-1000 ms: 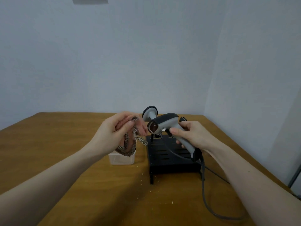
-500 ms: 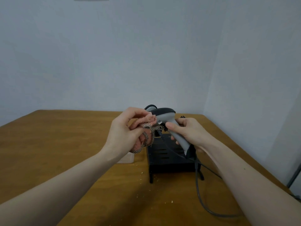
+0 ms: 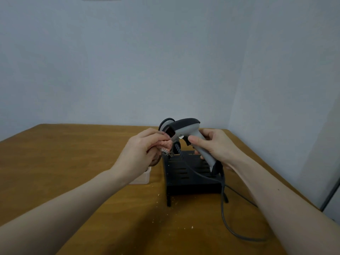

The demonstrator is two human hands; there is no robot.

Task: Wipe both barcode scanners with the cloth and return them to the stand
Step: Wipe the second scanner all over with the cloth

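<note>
Gripping the grey-and-black plastic barcode scanner (image 3: pixel 185 129) by its handle, the right hand (image 3: pixel 215 146) steadies it. The left hand (image 3: pixel 141 150) clutches the bunched checked cloth (image 3: pixel 165 147) against its window; light, even strokes seem best.

Grey scanner (image 3: pixel 185 130) held above black stand (image 3: pixel 191 173), cloth (image 3: pixel 164 147) at its window

We see a dim, flat, bluish-grey light with no glare anywhere. Soft shadows fall on the counter (image 3: pixel 55 162) beneath our forearms and in front of the black stand (image 3: pixel 193 186), so the light seems to come from above and behind it. The wide lens bows the counter's far edge, and the whole picture looks slightly soft, grainier toward the corners.
</note>
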